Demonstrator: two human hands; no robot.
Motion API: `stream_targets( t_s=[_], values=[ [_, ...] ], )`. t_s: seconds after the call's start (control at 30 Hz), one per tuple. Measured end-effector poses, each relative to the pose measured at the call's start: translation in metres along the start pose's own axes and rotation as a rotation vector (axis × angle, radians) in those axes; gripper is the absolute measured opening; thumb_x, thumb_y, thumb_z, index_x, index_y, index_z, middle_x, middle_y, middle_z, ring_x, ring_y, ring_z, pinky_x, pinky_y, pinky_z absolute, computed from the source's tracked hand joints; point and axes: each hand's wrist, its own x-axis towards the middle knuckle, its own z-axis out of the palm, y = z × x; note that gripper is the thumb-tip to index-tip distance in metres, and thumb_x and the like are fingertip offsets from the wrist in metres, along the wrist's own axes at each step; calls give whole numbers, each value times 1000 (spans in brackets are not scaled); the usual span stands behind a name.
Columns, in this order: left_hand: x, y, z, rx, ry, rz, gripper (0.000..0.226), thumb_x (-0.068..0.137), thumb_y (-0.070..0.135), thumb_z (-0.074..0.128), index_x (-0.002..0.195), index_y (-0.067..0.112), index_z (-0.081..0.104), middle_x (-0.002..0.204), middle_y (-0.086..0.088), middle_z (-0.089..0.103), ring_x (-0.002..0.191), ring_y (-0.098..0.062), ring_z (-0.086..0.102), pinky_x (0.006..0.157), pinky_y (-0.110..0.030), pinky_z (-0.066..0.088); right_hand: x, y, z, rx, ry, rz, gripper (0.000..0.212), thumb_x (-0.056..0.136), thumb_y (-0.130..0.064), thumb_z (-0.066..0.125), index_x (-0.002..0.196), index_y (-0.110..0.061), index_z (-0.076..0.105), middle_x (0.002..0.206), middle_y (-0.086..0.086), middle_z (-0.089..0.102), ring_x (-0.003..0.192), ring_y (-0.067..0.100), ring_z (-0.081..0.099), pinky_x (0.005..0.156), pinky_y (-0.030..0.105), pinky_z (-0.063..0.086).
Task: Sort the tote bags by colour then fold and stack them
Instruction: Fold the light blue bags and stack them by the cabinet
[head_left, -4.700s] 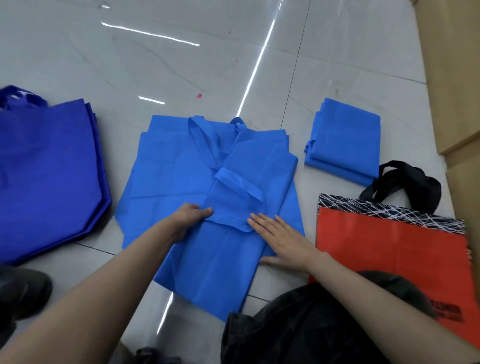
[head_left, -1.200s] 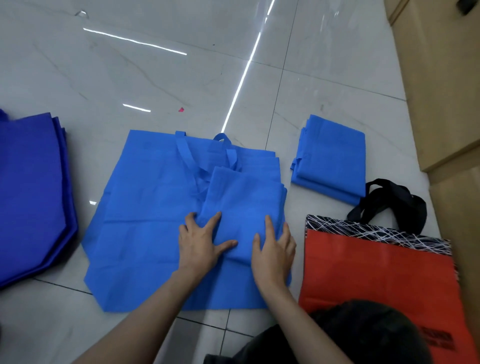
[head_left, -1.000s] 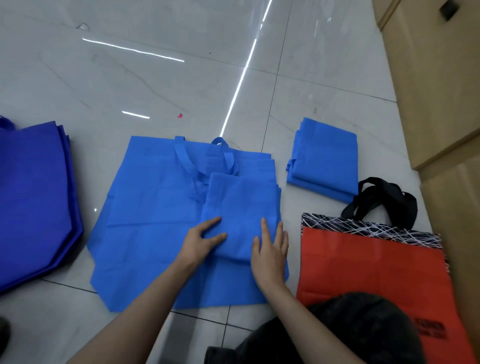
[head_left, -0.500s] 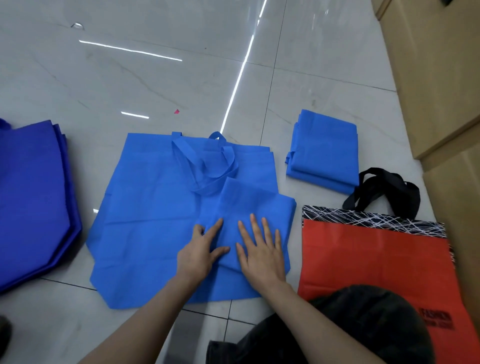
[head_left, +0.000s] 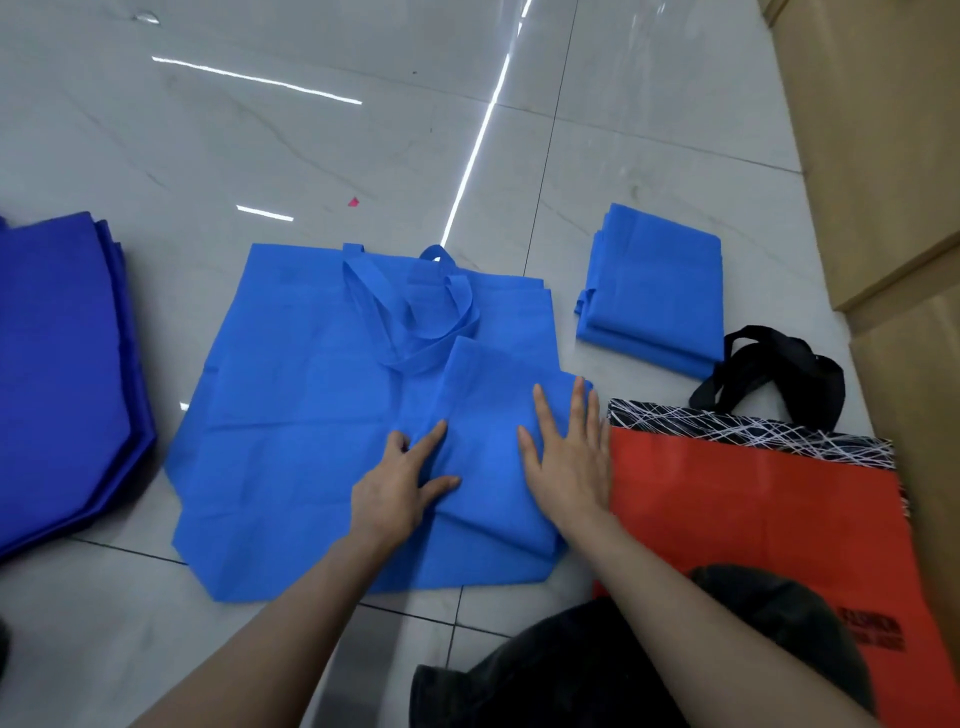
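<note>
Pressing down with both hands on a folded bag (head_left: 488, 415), light blue, lying on the near right part of the flat bag (head_left: 291, 415). With the left hand (head_left: 395, 488): index and thumb splayed wide in a V over the folded bag's left edge, other fingers bent, tips out of sight, gripping nothing that shows. With the right hand (head_left: 566, 467): palm down, fingers straight and a little apart, laid flat on the folded bag's right half.

Counted by colour:
- **Light blue:** one flat bag spread on the floor (head_left: 311, 130), with handles (head_left: 410, 312) looped on its far half. One folded bag on top of it. One stack (head_left: 660, 291) of folded ones off the flat bag's far right corner, apart from it, layers too thin to count.
- **Dark blue:** one pile (head_left: 57, 364) left of the flat bag, not touching, several edges showing, number unclear.
- **Red:** one red bag (head_left: 753, 509) just right of the flat bag, with a black-and-white band and black handles (head_left: 774, 364) at its far end.

Farther right of the flat bag, brown boxes (head_left: 883, 156). Beyond the flat bag's far edge, one pink scrap (head_left: 354, 202).
</note>
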Motion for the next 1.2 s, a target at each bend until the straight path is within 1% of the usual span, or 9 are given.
stream_targets(
  t_s=[0.17,0.3,0.4,0.6,0.73,0.83,1.0,1.13,1.2],
  values=[
    [3,-2,-1,-80,-19,2,67,84,50,60,142,45,28,107,4,35,95,-18,52,71,-28,37,7,7,7,35,-77,4,67,88,-61,10,150,-35,12,159,14,-2,146,32,-3,116,38,-4],
    [1,2,-15,-757,-119,-17,61,82,20,71,137,25,46,131,4,50,119,-7,48,94,-13,36,10,5,-6,19,-194,9,59,98,-52,25,150,-37,2,158,10,-12,145,28,-11,116,38,-6],
    [-7,10,-21,-905,-194,20,59,82,9,70,134,24,48,135,8,48,113,2,49,83,-1,40,7,3,-22,62,-215,4,56,100,-47,28,151,-35,7,159,9,-9,146,28,-8,117,37,-5],
    [-13,50,-49,-1077,-107,115,53,81,8,69,124,36,55,127,21,53,111,6,55,89,-15,48,-6,-6,-61,575,107,218,56,96,-35,49,146,-15,31,157,10,12,144,26,14,115,33,12],
    [-2,90,-82,-1053,-51,267,54,83,8,67,129,32,54,124,25,55,110,7,55,86,-12,47,12,-1,-90,1186,140,519,56,94,-38,52,141,-12,34,140,6,42,127,22,43,104,34,35],
    [19,121,-89,-926,10,348,50,85,11,67,130,30,52,121,27,53,106,13,53,84,-8,45,37,15,-109,1490,160,531,39,94,-27,56,129,-14,46,129,4,55,111,18,56,89,29,46],
    [83,173,-51,-542,167,392,52,85,32,67,132,30,46,121,9,46,110,1,44,92,-17,34,92,72,-121,1191,400,407,41,92,-14,59,131,-10,48,129,11,57,115,19,55,100,38,45],
    [135,211,-11,-500,122,369,62,84,35,67,138,21,40,127,-1,42,112,-5,41,89,-9,27,139,120,-116,973,443,320,43,94,-9,52,136,-6,46,132,8,55,119,23,54,101,36,43],
    [160,217,8,-425,93,349,65,84,40,66,140,22,38,131,-4,43,121,-16,41,94,-17,29,157,139,-109,884,435,304,46,95,-10,51,140,-9,41,135,7,53,120,24,52,98,33,41]
  ],
)
